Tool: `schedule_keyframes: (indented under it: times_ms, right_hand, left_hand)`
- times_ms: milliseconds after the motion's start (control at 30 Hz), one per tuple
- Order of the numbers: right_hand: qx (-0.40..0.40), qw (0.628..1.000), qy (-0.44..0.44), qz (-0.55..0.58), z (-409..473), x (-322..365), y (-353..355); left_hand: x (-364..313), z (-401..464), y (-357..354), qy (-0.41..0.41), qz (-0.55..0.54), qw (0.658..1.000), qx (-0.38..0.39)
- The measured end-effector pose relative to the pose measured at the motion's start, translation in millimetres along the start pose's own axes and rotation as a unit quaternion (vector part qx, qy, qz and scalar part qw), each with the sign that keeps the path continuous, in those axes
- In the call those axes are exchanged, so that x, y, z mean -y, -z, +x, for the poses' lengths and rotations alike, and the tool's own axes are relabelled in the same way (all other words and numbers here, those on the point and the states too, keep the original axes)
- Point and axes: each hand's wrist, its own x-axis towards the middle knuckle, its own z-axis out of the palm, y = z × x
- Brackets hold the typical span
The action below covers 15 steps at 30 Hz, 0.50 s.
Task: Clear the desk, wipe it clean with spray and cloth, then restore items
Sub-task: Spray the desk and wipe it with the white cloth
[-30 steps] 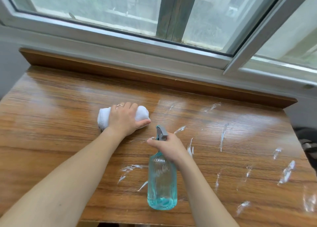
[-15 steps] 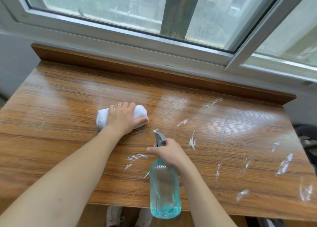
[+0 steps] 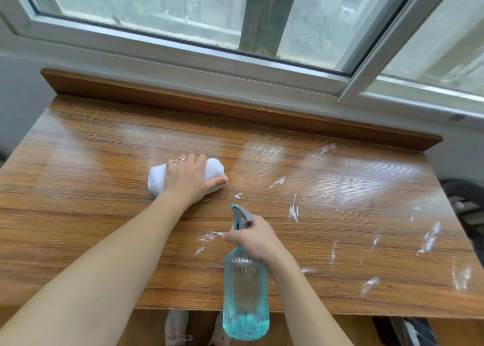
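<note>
Soft white rolled cloth [image 3: 212,173] lies mid-tabletop on the shiny brown wooden desk [image 3: 78,214], left hand [image 3: 190,179] curled over it. Right hand [image 3: 255,241] grips the ribbed see-through blue spray bottle [image 3: 245,297] over the near edge. White streaks [image 3: 293,210] smear the right side.

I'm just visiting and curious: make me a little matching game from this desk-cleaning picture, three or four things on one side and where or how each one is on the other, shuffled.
Things:
1. rolled white cloth
2. ribbed clear blue spray bottle
3. white foam streaks
4. thin ring

States:
A. scattered mostly over the right half of the wooden desk
B. worn on a finger of the left hand
C. pressed onto the desk under the left hand
D. held by its neck in the right hand, over the near edge

Pairs: 1-C, 2-D, 3-A, 4-B
</note>
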Motion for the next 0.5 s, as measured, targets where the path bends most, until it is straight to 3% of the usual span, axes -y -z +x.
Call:
schedule_keyframes:
  times_ms: [300,500]
  right_hand:
    - [-0.055,0.998,0.019,-0.017,-2,-3,24]
    - [-0.077,0.997,0.002,-0.006,-3,-9,28]
  left_hand:
    - [-23,5,-9,-0.029,-0.011,0.998,-0.047]
    - [-36,34,-9,-0.045,0.008,0.998,-0.035]
